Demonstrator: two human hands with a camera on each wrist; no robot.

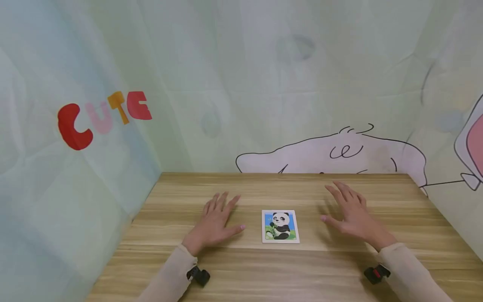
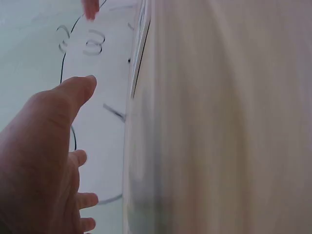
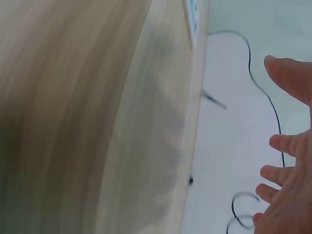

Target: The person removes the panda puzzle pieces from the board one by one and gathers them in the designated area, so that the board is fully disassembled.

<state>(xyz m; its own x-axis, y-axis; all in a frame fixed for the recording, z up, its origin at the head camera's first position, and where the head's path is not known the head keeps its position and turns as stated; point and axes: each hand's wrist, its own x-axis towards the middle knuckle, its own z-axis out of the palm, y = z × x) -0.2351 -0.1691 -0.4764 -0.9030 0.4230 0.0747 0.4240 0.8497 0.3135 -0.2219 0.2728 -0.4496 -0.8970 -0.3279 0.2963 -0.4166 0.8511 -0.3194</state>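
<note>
A flat panda picture with a white border [image 1: 281, 227] lies on the wooden table between the two hands. It shows a panda on green grass under blue sky. To its left is the left hand [image 1: 215, 224], fingers spread and thumb pointing toward the picture without touching it. The right hand [image 1: 354, 216] hovers to the right of the picture, its fingers extended and its shadow on the wood below. Neither hand holds anything. Only the picture's thin edge [image 2: 141, 53] shows in the left wrist view, and a corner of it [image 3: 192, 22] appears in the right wrist view.
The wooden table [image 1: 241, 272] meets a pale fabric backdrop [image 1: 226, 84] at its back and sides. On the backdrop are the coloured letters CUTE and a white cartoon outline [image 1: 302, 157]. Each sleeve carries a small black wrist camera [image 1: 198, 275].
</note>
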